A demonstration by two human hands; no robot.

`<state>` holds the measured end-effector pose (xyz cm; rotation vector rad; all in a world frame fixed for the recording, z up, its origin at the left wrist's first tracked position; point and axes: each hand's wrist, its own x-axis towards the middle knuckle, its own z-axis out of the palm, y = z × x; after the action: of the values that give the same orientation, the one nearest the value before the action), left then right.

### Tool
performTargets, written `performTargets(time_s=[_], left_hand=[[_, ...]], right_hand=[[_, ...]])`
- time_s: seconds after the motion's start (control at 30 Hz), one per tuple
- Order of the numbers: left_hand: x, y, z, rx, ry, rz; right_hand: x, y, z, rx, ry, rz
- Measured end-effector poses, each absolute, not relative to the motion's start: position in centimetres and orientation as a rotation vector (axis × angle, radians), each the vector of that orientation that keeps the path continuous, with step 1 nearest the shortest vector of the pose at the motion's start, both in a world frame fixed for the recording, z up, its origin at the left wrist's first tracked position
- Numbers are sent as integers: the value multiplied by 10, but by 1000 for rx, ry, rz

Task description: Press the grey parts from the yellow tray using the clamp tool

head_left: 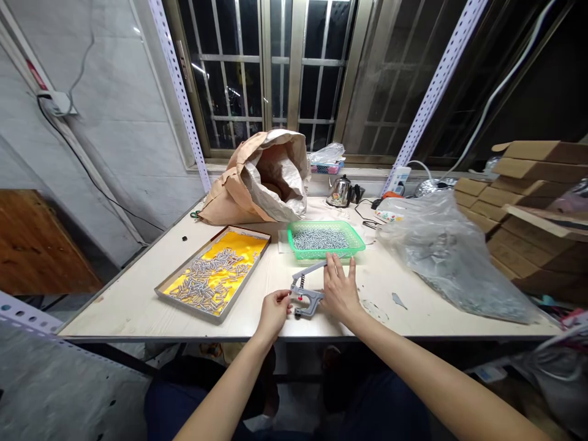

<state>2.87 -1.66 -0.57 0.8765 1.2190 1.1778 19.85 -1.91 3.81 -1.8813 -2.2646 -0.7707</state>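
Observation:
A grey pair of snap-fastener pliers (pixel 309 301) with a spring and a small red part lies at the table's front middle. My right hand (pixel 340 288) is on its handle end, with the fingertips over the upper lever. Beside the jaw, my left hand (pixel 274 311) is closed in a pinch; whatever its fingertips hold is too small to make out. Just behind the pliers stands a green basket (pixel 358 246) full of small metal pins (pixel 320 238). To the left, a shallow tray (pixel 184 302) with a yellow lining holds a heap of small silvery metal parts (pixel 206 278).
A large open paper sack (pixel 229 196) lies at the back. Behind the basket is a metal kettle (pixel 340 192). A clear plastic bag (pixel 441 251) and stacked cardboard boxes (pixel 528 245) take up the right side. A small grey scrap (pixel 399 300) lies right of my hand.

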Motion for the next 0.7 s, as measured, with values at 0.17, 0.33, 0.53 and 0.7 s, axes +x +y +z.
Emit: performTargets(time_s=[0.17, 0.33, 0.53, 0.7], left_hand=[[27, -17, -5, 963, 1180, 1147], [29, -16, -7, 1121, 1192, 1074], [28, -15, 1, 1400, 1242, 903], [25, -17, 10, 1463, 1257, 816]], right_hand=[[199, -21, 35, -1867, -2214, -756], [198, -23, 31, -1829, -2142, -768], [197, -25, 28, -1866, -2142, -738], [196, -29, 25, -1930, -2133, -698]])
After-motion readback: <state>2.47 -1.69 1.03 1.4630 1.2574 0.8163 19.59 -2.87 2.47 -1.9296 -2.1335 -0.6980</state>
